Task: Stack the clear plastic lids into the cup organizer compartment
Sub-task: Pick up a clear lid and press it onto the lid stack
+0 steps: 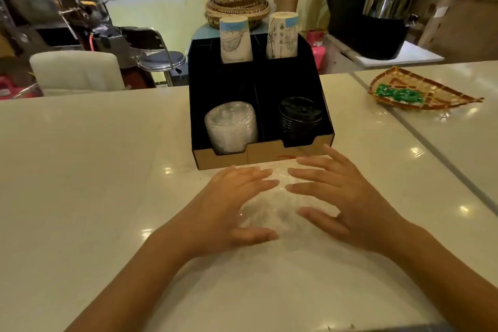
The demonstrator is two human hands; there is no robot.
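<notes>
As the hands stand now: the left hand and right hand flank the loose lids, each grip apart with fingers straight and spread, closed on nothing; whether they touch the plastic is too blurred to tell.
Loose lids: a clear, blurred clump on the tabletop between the hands, just near of the organizer.
Organizer: the left near compartment holds a clear stack; the right near one holds black lids; paper cups stand in the far compartments.
Step in hand: gathering the loose lids, by my judgement.
Doing it well: press in evenly from both sides so the rims nest, lift them as one pile, and set it on the clear stack, not among the black lids; uneven squeezing could splay the slippery plastic.
</notes>
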